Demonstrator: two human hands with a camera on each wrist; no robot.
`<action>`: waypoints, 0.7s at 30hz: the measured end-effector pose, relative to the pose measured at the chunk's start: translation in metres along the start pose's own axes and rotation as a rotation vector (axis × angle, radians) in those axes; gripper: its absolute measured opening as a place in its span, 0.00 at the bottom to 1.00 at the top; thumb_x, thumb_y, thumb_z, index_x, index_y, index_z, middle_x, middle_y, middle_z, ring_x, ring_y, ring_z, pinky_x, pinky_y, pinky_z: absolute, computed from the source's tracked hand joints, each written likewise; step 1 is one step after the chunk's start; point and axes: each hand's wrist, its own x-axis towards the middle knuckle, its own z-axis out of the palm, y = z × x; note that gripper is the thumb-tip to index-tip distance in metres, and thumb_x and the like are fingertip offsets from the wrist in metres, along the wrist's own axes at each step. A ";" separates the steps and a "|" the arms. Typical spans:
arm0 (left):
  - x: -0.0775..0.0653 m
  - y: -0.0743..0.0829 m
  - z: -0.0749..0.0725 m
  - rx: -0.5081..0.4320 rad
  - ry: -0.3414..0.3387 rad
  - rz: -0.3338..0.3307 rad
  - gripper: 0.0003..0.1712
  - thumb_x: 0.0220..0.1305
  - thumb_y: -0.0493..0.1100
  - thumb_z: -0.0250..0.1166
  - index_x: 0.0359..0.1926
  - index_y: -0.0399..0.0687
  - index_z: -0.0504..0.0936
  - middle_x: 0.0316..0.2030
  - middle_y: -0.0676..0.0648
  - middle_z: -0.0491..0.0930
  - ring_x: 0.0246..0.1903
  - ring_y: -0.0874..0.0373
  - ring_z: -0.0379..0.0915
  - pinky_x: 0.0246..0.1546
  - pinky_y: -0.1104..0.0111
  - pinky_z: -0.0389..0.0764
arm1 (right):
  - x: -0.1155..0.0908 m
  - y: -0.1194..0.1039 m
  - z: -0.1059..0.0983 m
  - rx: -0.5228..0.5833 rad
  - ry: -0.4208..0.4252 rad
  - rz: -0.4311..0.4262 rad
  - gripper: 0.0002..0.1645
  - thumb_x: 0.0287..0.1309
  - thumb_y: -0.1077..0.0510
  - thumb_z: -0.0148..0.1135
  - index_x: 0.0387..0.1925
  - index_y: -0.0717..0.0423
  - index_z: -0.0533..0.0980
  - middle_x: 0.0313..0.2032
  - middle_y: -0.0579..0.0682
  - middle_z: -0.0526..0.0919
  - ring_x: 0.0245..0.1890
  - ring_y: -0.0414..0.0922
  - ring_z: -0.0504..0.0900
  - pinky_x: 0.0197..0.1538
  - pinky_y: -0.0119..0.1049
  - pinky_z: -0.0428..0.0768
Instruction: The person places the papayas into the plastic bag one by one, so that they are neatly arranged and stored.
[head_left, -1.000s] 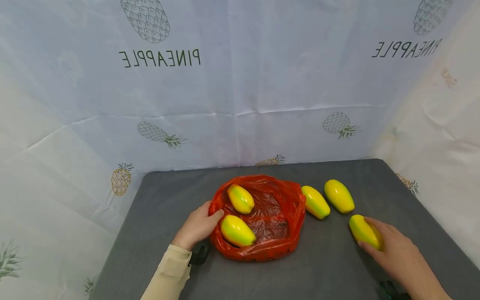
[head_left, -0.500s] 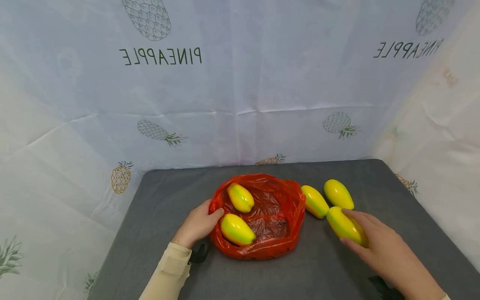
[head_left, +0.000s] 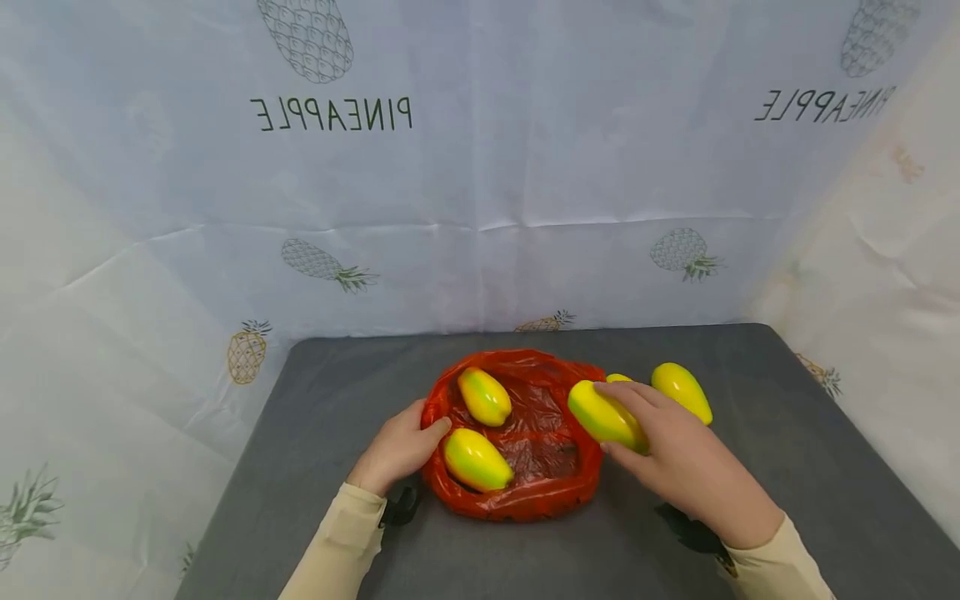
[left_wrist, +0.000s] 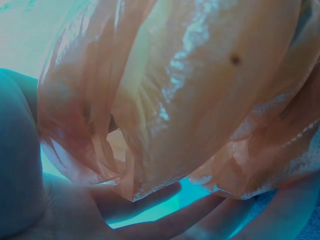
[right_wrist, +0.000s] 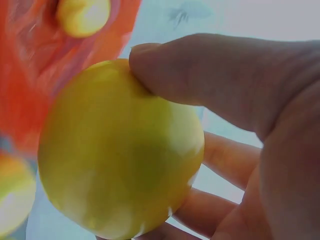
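My left hand [head_left: 401,446] grips the left rim of a red plastic bag [head_left: 536,500], thumb over the edge. The bag's mouth is wide and two yellow-green papayas, an upper papaya [head_left: 484,397] and a lower papaya [head_left: 477,460], lie inside at the left. My right hand [head_left: 682,450] holds another papaya [head_left: 606,415] at the bag's right rim, thumb on one side and fingers on the other. The right wrist view shows this held papaya [right_wrist: 120,150] close up. In the left wrist view, the bag's film [left_wrist: 200,100] hides most of what it wraps.
A loose papaya [head_left: 681,392] lies on the grey table [head_left: 360,367] right of the bag. Another papaya [head_left: 618,377] is mostly hidden behind my right hand. A pale curtain [head_left: 480,167] with pineapple prints stands behind the table.
My right hand has carried its papaya leftward from the table's right side to the bag's right rim. My left hand keeps its grip on the bag.
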 end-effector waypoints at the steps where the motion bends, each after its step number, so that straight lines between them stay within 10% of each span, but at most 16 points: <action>1: 0.000 0.000 0.001 -0.001 -0.001 0.003 0.29 0.78 0.53 0.63 0.70 0.43 0.77 0.56 0.44 0.87 0.45 0.52 0.82 0.58 0.49 0.86 | 0.004 -0.004 0.004 0.011 -0.005 -0.012 0.43 0.63 0.49 0.79 0.77 0.45 0.72 0.70 0.53 0.80 0.62 0.54 0.84 0.61 0.58 0.85; 21: 0.004 -0.003 0.003 0.003 0.010 -0.006 0.29 0.78 0.54 0.63 0.71 0.43 0.76 0.57 0.44 0.86 0.46 0.53 0.83 0.58 0.49 0.86 | 0.038 -0.031 0.066 0.124 -0.203 0.000 0.39 0.61 0.53 0.79 0.72 0.39 0.76 0.72 0.48 0.78 0.69 0.51 0.81 0.68 0.56 0.83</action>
